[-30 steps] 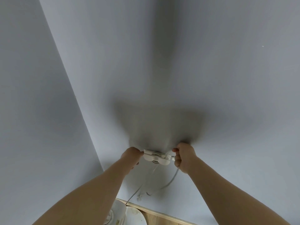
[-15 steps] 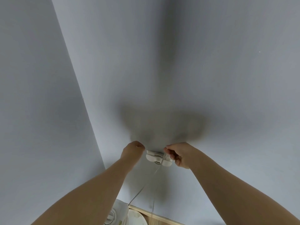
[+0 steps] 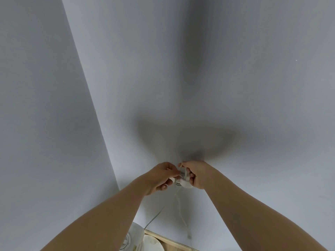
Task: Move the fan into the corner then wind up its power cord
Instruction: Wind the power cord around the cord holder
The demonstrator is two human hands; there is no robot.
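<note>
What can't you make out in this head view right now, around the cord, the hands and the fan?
- Fan: cut off by the bottom edge and the left arm; only a white part shows.
- White holder on the wall: mostly covered by the left hand and right hand.
- Cord: thin and blurred; how many turns are wound is unclear.
- Plug: cannot be picked out.

Two bare hands are seen, a left hand (image 3: 161, 175) and a right hand (image 3: 198, 173), each on its own bare forearm, so two forearms are counted. One white plastic piece (image 3: 183, 183) is counted between the hands; what it is cannot be told. One thin white power cord (image 3: 155, 216) is seen, with two strands hanging from the hands. One white fan (image 3: 135, 239) is partly shown at the bottom edge. Two wall surfaces are counted, joined at one corner line (image 3: 94, 109). One wooden skirting strip (image 3: 168, 240) is seen.
</note>
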